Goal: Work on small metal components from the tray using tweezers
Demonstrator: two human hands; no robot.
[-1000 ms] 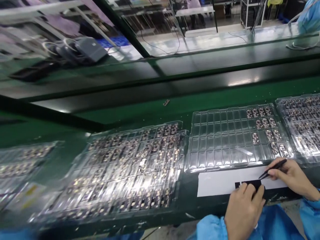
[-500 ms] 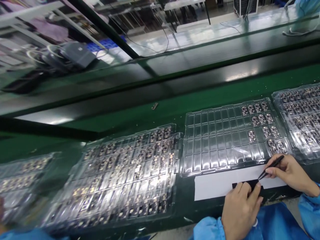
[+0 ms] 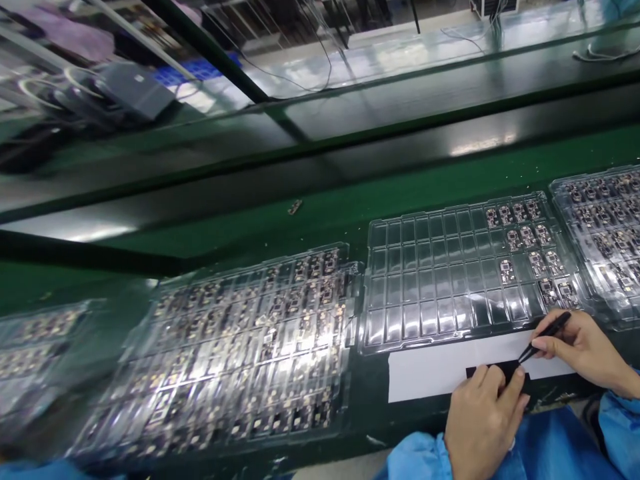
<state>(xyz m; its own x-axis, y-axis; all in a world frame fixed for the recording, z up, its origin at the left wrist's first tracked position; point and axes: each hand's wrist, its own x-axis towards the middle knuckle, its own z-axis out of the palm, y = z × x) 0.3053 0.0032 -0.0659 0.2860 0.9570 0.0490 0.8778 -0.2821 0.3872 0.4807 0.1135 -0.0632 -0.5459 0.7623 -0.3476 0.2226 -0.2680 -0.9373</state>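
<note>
My right hand (image 3: 583, 350) pinches black tweezers (image 3: 545, 337), whose tips point down-left at a black strip (image 3: 500, 371) on a white sheet (image 3: 430, 373) at the bench's near edge. My left hand (image 3: 483, 420) rests its fingertips on that black strip, pressing it down. Just behind the sheet lies a clear plastic tray (image 3: 450, 280), mostly bare pockets, with several small circuit boards (image 3: 525, 237) in its right columns.
A full tray of small boards (image 3: 250, 340) lies to the left, another blurred one (image 3: 35, 347) at far left, and one more (image 3: 605, 220) at the right edge. A lone small part (image 3: 295, 207) sits on the green belt. Grey device and cables (image 3: 125, 90) rest beyond.
The view has shifted slightly, so the trays sit a little further left in frame. Both hands stay at the black strip, tweezers barely moved.
</note>
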